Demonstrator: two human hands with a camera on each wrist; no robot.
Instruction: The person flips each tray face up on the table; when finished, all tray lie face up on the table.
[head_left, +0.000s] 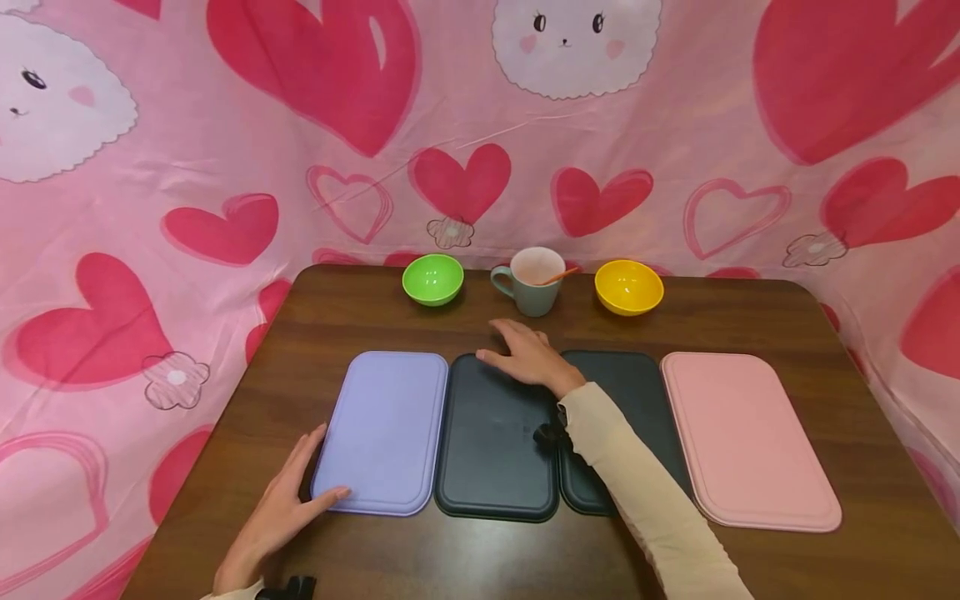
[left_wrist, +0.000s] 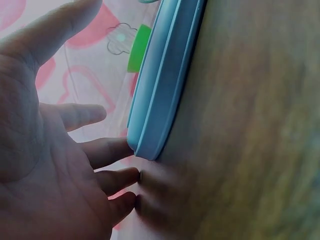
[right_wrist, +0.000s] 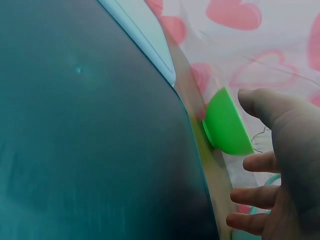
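My left hand (head_left: 281, 504) is at the left side of a lavender rectangular board (head_left: 382, 429), thumb over its near-left corner and fingers along its left edge. In the left wrist view the fingers are spread, the fingertips right at the board's rim (left_wrist: 155, 110). Over the far end of a dark board (head_left: 495, 450) my right hand (head_left: 532, 358) reaches forward with nothing in it, fingers extended. Beyond it stand a grey-green mug (head_left: 534, 298) with an orange stick-like handle (head_left: 561, 276) poking out, and a green bowl (head_left: 432, 280), also seen past the right fingers in the right wrist view.
A second dark board (head_left: 622, 392) lies partly under the right forearm, and a pink board (head_left: 750, 437) sits at its right. A yellow bowl (head_left: 628, 287) stands at the back of the wooden table (head_left: 360, 312). Behind hangs a pink heart-patterned cloth (head_left: 465, 100).
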